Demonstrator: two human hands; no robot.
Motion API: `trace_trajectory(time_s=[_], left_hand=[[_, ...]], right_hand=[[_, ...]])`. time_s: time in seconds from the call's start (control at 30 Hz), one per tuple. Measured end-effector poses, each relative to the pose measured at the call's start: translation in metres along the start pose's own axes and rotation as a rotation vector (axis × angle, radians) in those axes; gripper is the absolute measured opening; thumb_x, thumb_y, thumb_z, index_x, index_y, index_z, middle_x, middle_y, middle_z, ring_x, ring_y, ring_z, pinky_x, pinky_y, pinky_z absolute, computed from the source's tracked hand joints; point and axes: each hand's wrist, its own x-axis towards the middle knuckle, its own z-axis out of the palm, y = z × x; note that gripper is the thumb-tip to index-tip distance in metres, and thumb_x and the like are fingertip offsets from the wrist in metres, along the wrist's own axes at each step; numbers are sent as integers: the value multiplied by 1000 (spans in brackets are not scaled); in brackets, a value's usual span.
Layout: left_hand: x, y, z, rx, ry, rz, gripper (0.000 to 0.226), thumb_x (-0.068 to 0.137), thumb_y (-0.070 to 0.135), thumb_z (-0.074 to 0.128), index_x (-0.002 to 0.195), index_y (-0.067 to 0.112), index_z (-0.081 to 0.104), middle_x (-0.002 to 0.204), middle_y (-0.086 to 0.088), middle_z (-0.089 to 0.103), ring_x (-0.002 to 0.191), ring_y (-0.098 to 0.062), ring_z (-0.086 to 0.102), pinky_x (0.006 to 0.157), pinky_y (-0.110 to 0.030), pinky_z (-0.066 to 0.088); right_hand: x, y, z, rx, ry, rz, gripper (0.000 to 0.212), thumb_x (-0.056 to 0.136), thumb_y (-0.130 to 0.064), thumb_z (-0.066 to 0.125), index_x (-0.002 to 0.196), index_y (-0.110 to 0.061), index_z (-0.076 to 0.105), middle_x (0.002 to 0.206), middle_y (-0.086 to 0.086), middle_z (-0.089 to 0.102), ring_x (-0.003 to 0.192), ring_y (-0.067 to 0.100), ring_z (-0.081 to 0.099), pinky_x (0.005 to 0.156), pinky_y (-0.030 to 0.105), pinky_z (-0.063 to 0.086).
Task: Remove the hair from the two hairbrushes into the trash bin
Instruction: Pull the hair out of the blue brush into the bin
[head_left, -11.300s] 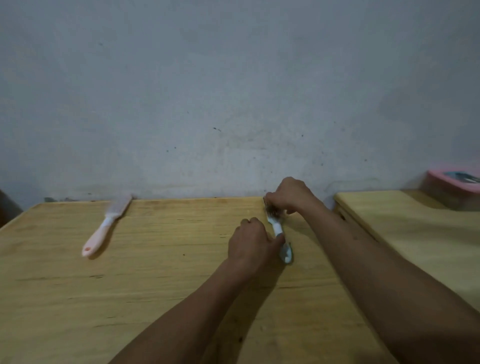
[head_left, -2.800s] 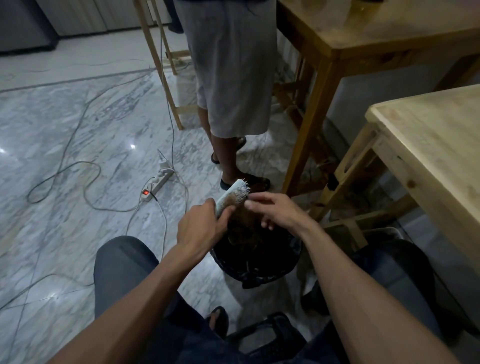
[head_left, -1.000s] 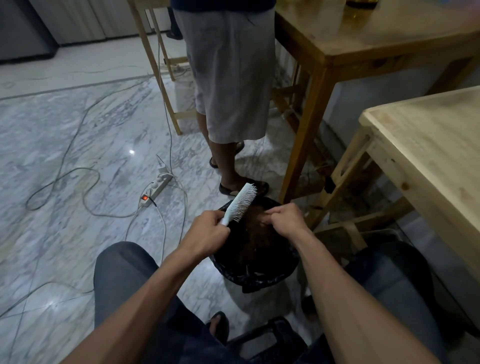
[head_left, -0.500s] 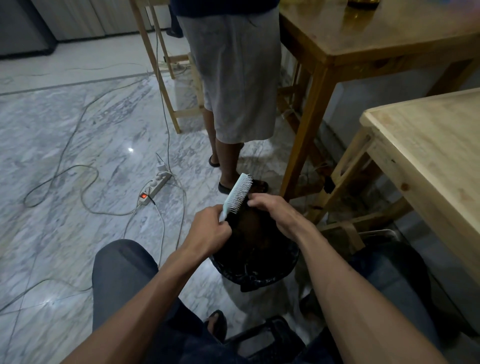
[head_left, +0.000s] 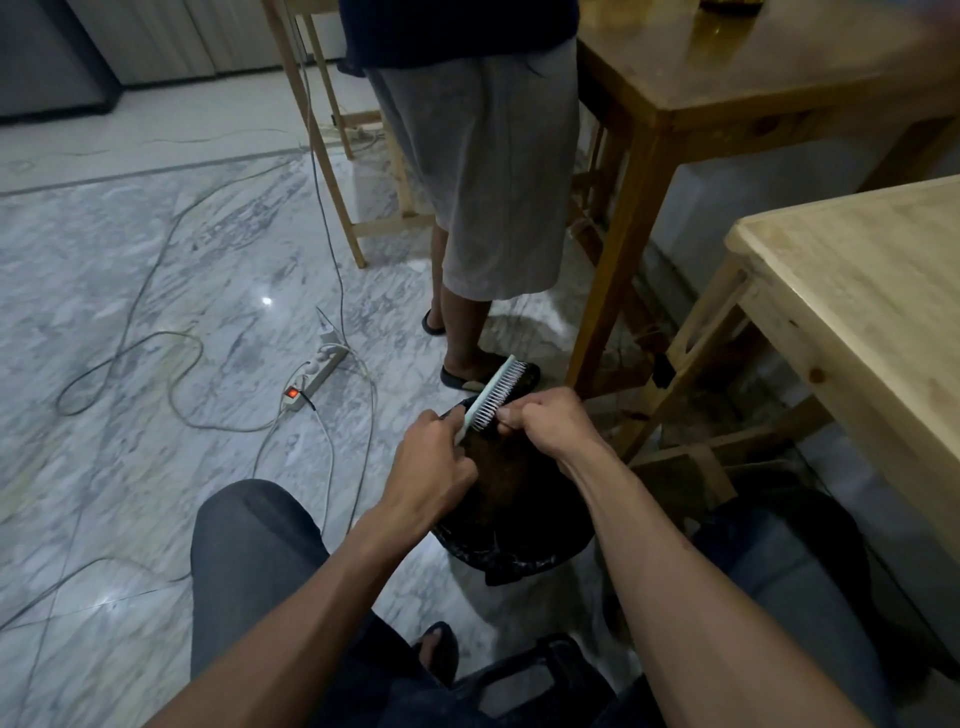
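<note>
While gripped by the handle in the left hand (head_left: 434, 462), hairbrush (head_left: 494, 396) tilted over black trash bin (head_left: 514, 545); right hand (head_left: 553, 422) pinching at bristles. Nearby: power strip (head_left: 316, 375), standing person's legs (head_left: 467, 322), wooden table (head_left: 852, 291).

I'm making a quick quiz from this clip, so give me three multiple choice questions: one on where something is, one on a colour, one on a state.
1. Where is the hairbrush held?
A. On the table
B. Over the trash bin
C. On the floor

2. What colour lights the power strip switch?
A. Green
B. Blue
C. Red

3. What is the right hand doing?
A. Pinching at the bristles
B. Resting flat
C. Holding the handle

Answers: B, the bin sits beneath it; C, it glows red; A, the left hand grips the handle.
</note>
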Motion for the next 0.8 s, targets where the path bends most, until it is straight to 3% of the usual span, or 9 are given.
trace_trajectory(time_s=[0.2, 0.27, 0.37, 0.47, 0.53, 0.63, 0.7, 0.77, 0.8], left_hand=[[7, -7, -7, -29, 96, -89, 15, 80, -1, 54, 80, 9, 43, 73, -4, 36, 65, -32, 42, 50, -33, 20], [7, -10, -7, -30, 120, -82, 22, 81, 0, 54, 77, 13, 37, 72, -4, 36, 65, -32, 43, 51, -34, 20], [6, -7, -5, -19, 113, -65, 8, 81, 4, 55, 82, 9, 48, 74, -6, 44, 65, -31, 48, 52, -35, 29], [3, -2, -2, 36, 115, -54, 6, 81, 9, 55, 86, 12, 54, 75, -5, 49, 65, -26, 48, 51, -33, 27], [2, 2, -2, 51, 112, -55, 12, 80, 9, 55, 91, 13, 58, 79, -4, 53, 68, -26, 49, 51, -33, 27], [3, 4, -3, 47, 124, -60, 30, 81, 11, 57, 111, 15, 63, 95, -7, 64, 80, -30, 57, 60, -35, 37], [4, 5, -2, 21, 119, -60, 38, 82, 10, 58, 119, 15, 62, 101, -8, 67, 86, -31, 60, 63, -37, 42], [3, 6, -2, -9, 100, -46, 38, 81, 10, 59, 119, 15, 62, 102, -8, 69, 85, -32, 61, 62, -37, 44], [2, 7, -2, -18, 93, -41, 37, 81, 9, 59, 118, 14, 62, 100, -9, 69, 84, -32, 61, 61, -37, 44]], right_hand=[[6, 15, -19, -222, 119, 73, 18, 77, -12, 72, 60, -8, 77, 63, 3, 74, 71, 24, 73, 66, 30, 56], [6, 23, -23, -262, 92, 67, 20, 83, -15, 72, 65, -10, 80, 68, 1, 76, 77, 20, 74, 74, 31, 59], [2, 20, -21, -283, -33, 37, 22, 95, -24, 65, 100, -13, 83, 99, 6, 80, 100, 23, 73, 89, 31, 55], [-2, 4, -14, -200, -67, 39, 44, 96, -26, 59, 140, -17, 63, 140, 5, 63, 132, 26, 56, 107, 36, 45], [-4, -7, -13, -104, 4, 7, 47, 92, -19, 54, 138, -12, 62, 143, 8, 59, 133, 30, 53, 113, 45, 41], [-10, -15, -13, -52, 21, -36, 50, 86, -18, 49, 131, 3, 56, 137, 21, 59, 125, 39, 56, 110, 57, 41], [-10, -17, -12, 21, -43, -30, 42, 89, -26, 51, 120, -2, 66, 130, 22, 65, 119, 36, 63, 102, 50, 47], [-9, -17, -10, 150, -152, 0, 22, 97, -35, 59, 102, -19, 74, 110, 5, 78, 101, 19, 74, 86, 36, 53], [-6, -16, -9, 225, -196, 3, 17, 99, -33, 63, 99, -20, 74, 98, -1, 81, 88, 13, 76, 79, 30, 56]])
